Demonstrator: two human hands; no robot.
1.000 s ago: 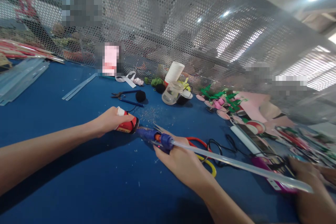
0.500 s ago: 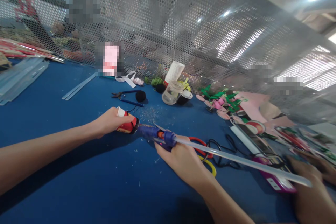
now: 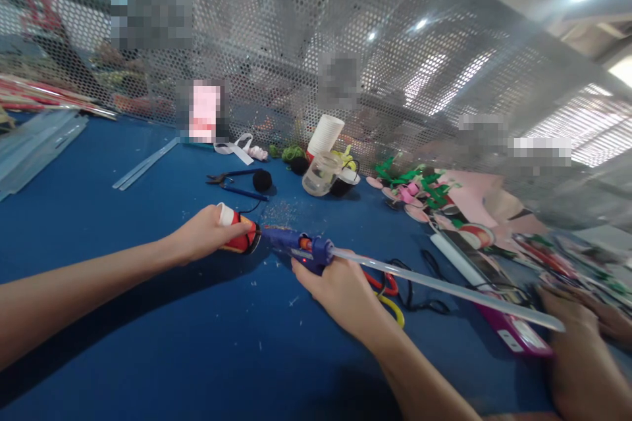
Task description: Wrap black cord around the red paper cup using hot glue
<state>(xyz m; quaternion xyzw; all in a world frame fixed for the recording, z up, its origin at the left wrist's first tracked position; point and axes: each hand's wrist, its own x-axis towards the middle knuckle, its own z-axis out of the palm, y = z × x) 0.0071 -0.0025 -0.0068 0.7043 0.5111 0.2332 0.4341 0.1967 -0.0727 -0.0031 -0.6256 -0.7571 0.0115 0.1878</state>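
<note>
My left hand (image 3: 205,237) is closed round a small red and white cylinder-shaped craft piece (image 3: 237,235) lying on the blue table (image 3: 148,316). Gripped in my right hand (image 3: 340,293) is a blue glue gun (image 3: 301,248). Its nozzle points left and touches the end of the red piece. A long clear glue stick (image 3: 444,288) juts out of the gun's back toward the right.
Scissors with red and yellow handles (image 3: 388,295) lie just beyond my right hand. Pliers (image 3: 232,179), a black pompom (image 3: 262,179), a clear cup (image 3: 320,174) and paper cups (image 3: 326,135) stand further back. Another person's hands (image 3: 582,342) are at the right among craft cut-outs (image 3: 444,200). A perforated metal screen (image 3: 345,46) bounds the table.
The glue gun and my right hand have shifted slightly left, closing onto the red piece. The other person's hands at the right have moved a little.
</note>
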